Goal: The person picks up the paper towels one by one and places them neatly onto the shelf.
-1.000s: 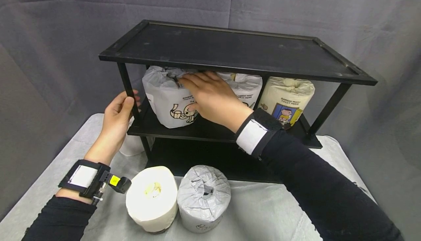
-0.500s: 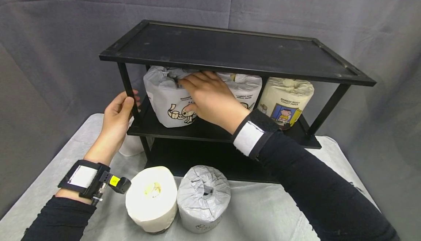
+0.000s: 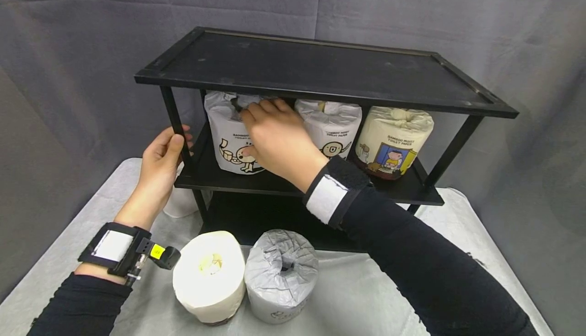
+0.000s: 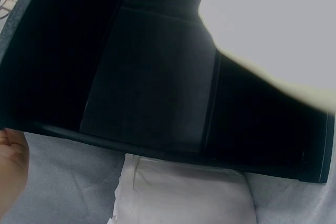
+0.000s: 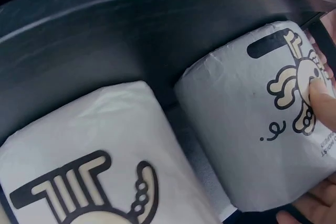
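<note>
My left hand (image 3: 157, 165) grips the left front post (image 3: 173, 114) of a black two-tier rack (image 3: 316, 68). Under its top board, my right hand (image 3: 283, 140) holds a white-wrapped toilet roll (image 3: 229, 145) with a dog print, at the left end of the middle shelf. In the right wrist view the thumb (image 5: 323, 106) presses the roll's printed front, while other fingers lie against its far side. Beside it, partly behind my right hand, stands another white toilet roll (image 3: 336, 127). A cream toilet roll (image 3: 396, 140) stands to the right on the same shelf.
Two more rolls stand upright in front of the rack: a bright cream roll (image 3: 208, 285) and a grey-white roll (image 3: 281, 280). Another white roll (image 3: 180, 203) shows behind the rack's left side. The rack's lower shelf (image 3: 270, 224) lies beneath; a grey curtain (image 3: 389, 10) hangs behind.
My right hand has shifted left, and the dog-print roll in its grip has turned and moved slightly back. More of the neighbouring roll shows now. My left hand stays on the post.
</note>
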`<state>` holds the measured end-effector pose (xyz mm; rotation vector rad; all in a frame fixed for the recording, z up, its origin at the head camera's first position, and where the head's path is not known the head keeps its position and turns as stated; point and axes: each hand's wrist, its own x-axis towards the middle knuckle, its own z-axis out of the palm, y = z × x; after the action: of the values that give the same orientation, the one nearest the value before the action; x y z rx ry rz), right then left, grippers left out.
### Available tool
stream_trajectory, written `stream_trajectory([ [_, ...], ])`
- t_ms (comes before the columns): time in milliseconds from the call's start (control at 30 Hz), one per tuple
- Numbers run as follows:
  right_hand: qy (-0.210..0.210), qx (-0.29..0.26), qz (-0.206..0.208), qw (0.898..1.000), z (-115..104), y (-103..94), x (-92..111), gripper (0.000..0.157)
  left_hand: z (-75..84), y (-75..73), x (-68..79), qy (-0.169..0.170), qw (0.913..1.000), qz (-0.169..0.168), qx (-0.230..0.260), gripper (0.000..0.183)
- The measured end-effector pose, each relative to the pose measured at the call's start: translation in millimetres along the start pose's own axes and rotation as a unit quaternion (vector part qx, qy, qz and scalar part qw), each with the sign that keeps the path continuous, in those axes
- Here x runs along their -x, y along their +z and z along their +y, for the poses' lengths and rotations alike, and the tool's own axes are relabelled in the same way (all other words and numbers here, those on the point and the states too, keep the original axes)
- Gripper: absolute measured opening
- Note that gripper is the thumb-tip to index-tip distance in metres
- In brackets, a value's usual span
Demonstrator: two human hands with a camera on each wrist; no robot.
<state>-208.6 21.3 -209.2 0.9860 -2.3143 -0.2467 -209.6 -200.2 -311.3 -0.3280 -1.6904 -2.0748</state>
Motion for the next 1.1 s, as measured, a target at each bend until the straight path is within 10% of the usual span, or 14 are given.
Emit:
stream_trajectory([
  [1100, 0.072, -0.029, 0.030, 0.997, -23, 2.5, -5, 0.060, -3.0, -1.3, -1.2, 0.008, 0.9998, -0.007, 0.015, 0.015],
])
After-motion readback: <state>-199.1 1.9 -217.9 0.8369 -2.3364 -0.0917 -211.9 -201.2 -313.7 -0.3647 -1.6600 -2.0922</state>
